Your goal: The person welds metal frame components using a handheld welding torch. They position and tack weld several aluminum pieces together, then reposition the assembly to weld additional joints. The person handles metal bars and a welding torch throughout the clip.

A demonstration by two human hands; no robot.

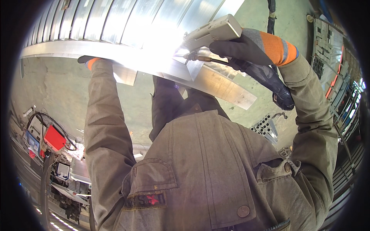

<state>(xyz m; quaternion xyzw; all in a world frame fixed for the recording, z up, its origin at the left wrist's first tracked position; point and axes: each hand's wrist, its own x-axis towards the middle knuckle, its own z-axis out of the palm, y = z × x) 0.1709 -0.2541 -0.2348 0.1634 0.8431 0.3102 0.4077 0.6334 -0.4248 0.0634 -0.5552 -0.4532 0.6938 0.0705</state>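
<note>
From the head view, across the top: a slatted metal panel, bordered on its near side by a long pale metal bar, with a white glare washing out much of both. At the right of that glare, a brass-necked torch, tip close to the metal; touching or just apart, cannot tell for the brightness. Directly above the torch, a slanted grey box-shaped piece, up against the right hand, gloved in black and orange. Fingers there bent inward, but cannot tell whether clasped round the grey piece, the torch or both. Far to the left, at the bar's near edge, the left hand, mostly hidden by cuff and bar; cannot tell whether pinching the metal or only resting against it. Could stray off line unnoticed, with the glare hiding the contact spot. Could also lose a steady torch angle through any tug from the black cable under the right wrist. Might let the bar shift, given only light pressure from the left. Might scorch the dark trousers, close below the bar, through hot bits dropping.
</note>
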